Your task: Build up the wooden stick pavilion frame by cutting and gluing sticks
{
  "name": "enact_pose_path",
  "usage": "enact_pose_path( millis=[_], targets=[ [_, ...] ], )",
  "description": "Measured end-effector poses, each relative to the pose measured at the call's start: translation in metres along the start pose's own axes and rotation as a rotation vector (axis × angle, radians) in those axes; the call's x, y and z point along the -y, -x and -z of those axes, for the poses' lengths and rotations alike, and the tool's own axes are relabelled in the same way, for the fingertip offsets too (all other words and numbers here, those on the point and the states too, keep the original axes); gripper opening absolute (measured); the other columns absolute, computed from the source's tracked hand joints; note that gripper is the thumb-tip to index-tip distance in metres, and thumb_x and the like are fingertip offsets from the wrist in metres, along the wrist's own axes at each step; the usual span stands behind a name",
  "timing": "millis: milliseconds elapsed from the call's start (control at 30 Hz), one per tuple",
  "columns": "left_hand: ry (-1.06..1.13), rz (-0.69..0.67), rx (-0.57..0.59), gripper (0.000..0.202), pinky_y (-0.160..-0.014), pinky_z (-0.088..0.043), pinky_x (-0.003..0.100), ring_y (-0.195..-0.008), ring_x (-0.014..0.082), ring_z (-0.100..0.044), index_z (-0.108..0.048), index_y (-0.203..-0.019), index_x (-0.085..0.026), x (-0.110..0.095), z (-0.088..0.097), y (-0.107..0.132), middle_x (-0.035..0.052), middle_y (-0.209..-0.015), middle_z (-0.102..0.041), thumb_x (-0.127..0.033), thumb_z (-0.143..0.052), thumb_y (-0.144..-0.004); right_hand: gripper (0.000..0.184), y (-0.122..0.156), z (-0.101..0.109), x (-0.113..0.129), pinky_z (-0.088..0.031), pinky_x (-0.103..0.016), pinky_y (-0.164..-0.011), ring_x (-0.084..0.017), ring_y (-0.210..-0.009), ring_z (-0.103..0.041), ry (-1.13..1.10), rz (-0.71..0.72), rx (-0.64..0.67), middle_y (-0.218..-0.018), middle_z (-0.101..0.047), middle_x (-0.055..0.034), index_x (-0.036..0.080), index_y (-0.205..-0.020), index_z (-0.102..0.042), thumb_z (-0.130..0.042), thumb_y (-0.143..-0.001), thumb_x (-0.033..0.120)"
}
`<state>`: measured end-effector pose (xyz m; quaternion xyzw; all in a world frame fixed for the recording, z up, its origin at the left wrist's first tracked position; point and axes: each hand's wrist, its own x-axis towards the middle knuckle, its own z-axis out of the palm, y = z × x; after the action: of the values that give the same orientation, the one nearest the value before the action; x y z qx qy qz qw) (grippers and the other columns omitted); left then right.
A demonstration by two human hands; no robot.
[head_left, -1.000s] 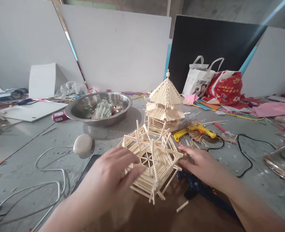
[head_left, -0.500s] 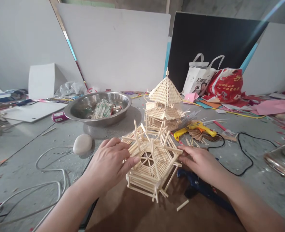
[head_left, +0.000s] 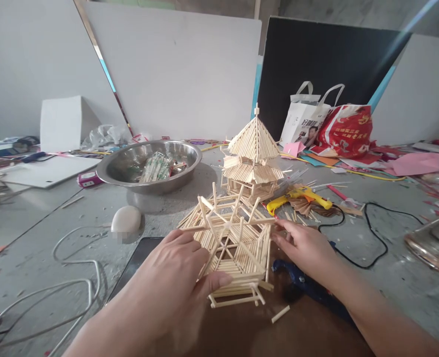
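Stick frame sits on brown board. White cable, steel bowl far left. Left hand curls around frame's near-left side; finished pagoda just behind; right hand, fingers nearly straight, touches right edge. Blue tool beneath that wrist.

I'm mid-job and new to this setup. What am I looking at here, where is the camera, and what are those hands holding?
There is no machine here. These are a person's two bare hands, seen from one camera worn on the head and looking forward and down. The left hand grips an unfinished hexagonal stick frame by its near-left side. The right hand has its fingertips against the frame's right edge. Behind the frame stands a finished stick pagoda. On the grey surface also lie a steel bowl, a yellow glue gun and a blue tool by the right wrist.
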<state>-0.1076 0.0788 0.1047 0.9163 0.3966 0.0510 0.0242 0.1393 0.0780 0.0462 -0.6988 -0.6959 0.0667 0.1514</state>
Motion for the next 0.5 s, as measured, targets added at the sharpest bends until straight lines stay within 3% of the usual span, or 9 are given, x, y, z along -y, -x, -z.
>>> enact_pose_path(
  millis=[267, 500],
  targets=[
    [0.036, 0.083, 0.105, 0.018, -0.068, -0.039, 0.038, -0.071, 0.0217, -0.052, -0.055, -0.065, -0.019, -0.014, 0.007, 0.009, 0.0028, -0.069, -0.057, -0.03, -0.048, -0.077, 0.048, 0.003, -0.004, -0.002, -0.043, -0.031, -0.06, -0.019, -0.062, -0.058, -0.194, -0.005, 0.047, -0.068, -0.065, -0.0042, 0.016, -0.116, -0.052, -0.042, -0.077, 0.04],
    [0.031, 0.093, 0.126, 0.018, -0.069, -0.04, 0.038, -0.072, 0.0214, -0.052, -0.055, -0.063, -0.018, -0.015, 0.009, 0.007, 0.0025, -0.067, -0.057, -0.027, -0.048, -0.076, 0.055, 0.0, -0.004, -0.003, -0.045, -0.03, -0.067, -0.018, -0.074, -0.059, -0.395, 0.034, 0.105, -0.088, -0.063, -0.0091, 0.01, -0.123, -0.043, -0.04, -0.077, 0.04]
  ],
)
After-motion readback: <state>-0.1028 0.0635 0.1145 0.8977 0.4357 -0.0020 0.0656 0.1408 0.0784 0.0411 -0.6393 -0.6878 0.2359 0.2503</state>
